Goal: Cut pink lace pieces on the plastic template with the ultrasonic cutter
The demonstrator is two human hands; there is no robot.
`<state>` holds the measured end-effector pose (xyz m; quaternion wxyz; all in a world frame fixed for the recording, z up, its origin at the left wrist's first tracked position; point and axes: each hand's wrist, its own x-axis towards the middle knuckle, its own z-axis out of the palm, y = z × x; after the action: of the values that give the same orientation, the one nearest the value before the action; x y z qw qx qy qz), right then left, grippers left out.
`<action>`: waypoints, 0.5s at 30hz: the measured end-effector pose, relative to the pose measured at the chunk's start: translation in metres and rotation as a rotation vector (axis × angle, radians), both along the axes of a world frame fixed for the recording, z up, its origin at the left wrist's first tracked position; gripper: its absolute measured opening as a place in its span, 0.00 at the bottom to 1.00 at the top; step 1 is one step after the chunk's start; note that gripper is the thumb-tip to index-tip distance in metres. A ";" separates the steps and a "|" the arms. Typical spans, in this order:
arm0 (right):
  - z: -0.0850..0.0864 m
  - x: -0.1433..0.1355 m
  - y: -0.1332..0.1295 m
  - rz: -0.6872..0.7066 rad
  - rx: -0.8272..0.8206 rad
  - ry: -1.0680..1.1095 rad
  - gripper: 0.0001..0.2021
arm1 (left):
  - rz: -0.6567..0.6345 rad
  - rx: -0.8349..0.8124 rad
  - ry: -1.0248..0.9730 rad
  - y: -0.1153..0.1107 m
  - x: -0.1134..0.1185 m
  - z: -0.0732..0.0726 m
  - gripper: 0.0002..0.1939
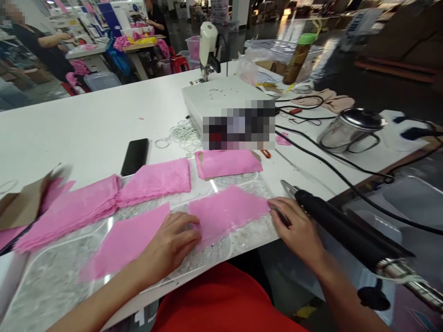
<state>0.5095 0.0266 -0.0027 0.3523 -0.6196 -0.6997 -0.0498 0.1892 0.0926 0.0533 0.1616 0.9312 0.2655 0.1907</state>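
On the marbled sheet (242, 242) in front of me lies a flat pink fabric piece (224, 212). My left hand (176, 240) has its fingers bent and closed at that piece's left edge. A second pink fabric piece (131, 235) lies partly under this hand and wrist. At the right tip of the first piece, my right hand (294, 221) is closed around a small dark tool (284, 216), mostly hidden by the fingers. Behind the hands are a stack of pink pieces (155, 182), another stack (72, 207) and a folded pink piece (230, 163) with brown card.
A black-sleeved tool arm (353, 230) slants in beside my right hand. Further back are a phone (134, 157), white elastic loops (185, 136), a machine box (224, 94), black cables (332, 170) and a lidded mug (349, 131). Two people work at the far left.
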 end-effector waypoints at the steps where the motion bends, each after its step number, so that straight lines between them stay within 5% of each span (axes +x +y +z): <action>1: 0.000 -0.001 0.000 -0.010 -0.009 0.005 0.10 | -0.013 0.006 0.001 0.000 -0.002 -0.001 0.10; 15: 0.006 -0.007 0.004 -0.093 -0.047 0.153 0.07 | -0.202 0.065 0.132 0.016 -0.012 -0.010 0.09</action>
<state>0.5026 0.0302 0.0031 0.3873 -0.6614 -0.6423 -0.0020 0.1769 0.1085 0.0437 0.1317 0.9684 0.1741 0.1204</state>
